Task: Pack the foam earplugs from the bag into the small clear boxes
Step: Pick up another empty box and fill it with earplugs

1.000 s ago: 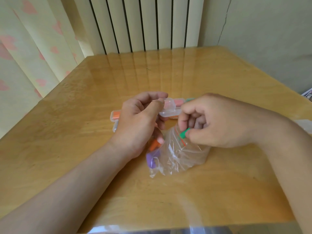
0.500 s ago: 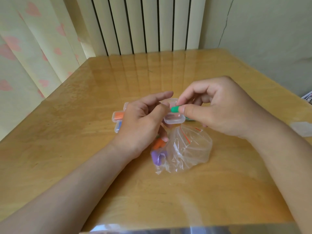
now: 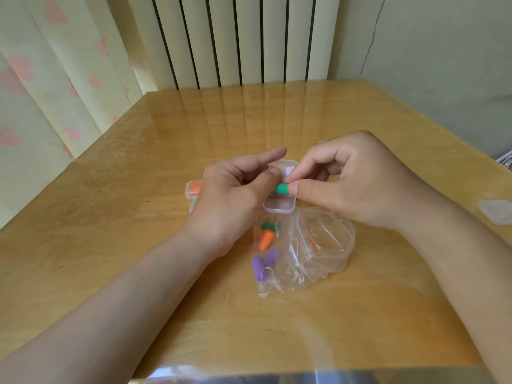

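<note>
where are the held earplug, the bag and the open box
held earplug (image 3: 283, 188), head view, its green middle
bag (image 3: 324, 245), head view, its crumpled side
open box (image 3: 278, 211), head view, its near wall

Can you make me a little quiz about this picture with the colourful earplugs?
1. True or false: the right hand pinches a green earplug by the open box.
2. Which earplug colour is NOT inside the bag? A purple, B orange, C yellow.
3. Fill the gap: the half-hidden box beside the left hand holds an ____ earplug.

Key: 1 true; 2 C; 3 orange.
</note>
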`<action>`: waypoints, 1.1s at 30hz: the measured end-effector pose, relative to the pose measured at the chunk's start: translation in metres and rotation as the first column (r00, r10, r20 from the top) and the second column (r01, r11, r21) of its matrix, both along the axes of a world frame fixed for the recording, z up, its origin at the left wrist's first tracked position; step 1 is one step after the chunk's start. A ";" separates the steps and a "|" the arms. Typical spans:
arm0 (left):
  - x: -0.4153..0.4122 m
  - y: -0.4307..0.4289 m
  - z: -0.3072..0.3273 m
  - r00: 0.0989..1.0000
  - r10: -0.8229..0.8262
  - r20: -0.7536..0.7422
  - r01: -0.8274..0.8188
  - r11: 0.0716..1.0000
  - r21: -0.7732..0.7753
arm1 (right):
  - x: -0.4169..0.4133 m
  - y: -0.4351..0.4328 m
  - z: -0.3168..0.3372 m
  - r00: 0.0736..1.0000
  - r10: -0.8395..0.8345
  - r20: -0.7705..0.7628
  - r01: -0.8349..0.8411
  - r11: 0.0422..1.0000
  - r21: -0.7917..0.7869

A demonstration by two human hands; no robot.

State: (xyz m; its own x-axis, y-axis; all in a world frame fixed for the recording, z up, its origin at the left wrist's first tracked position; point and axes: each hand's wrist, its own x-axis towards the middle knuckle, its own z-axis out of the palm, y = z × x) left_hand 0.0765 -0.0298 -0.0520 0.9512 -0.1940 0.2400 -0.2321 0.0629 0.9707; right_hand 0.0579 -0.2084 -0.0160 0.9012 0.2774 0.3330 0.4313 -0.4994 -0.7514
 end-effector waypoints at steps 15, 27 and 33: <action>0.001 0.003 0.000 0.998 -0.054 -0.032 0.051 0.995 -0.091 | 0.004 0.008 -0.011 0.998 -0.048 0.048 0.049 0.999 -0.020; 0.000 0.004 0.003 0.998 0.051 -0.027 -0.054 0.990 -0.128 | 0.005 0.017 -0.018 0.992 -0.103 0.078 0.101 0.994 0.039; -0.005 0.000 0.005 0.997 0.073 0.020 -0.072 0.996 -0.046 | 0.004 0.018 -0.016 0.992 -0.117 0.056 0.107 0.981 0.165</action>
State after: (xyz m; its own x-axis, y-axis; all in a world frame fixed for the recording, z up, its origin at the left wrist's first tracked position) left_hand 0.0717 -0.0296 -0.0471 0.9568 -0.1132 0.2679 -0.2589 0.0885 0.9619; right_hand 0.0619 -0.1904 -0.0316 0.8983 0.1139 0.4243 0.4304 -0.4220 -0.7979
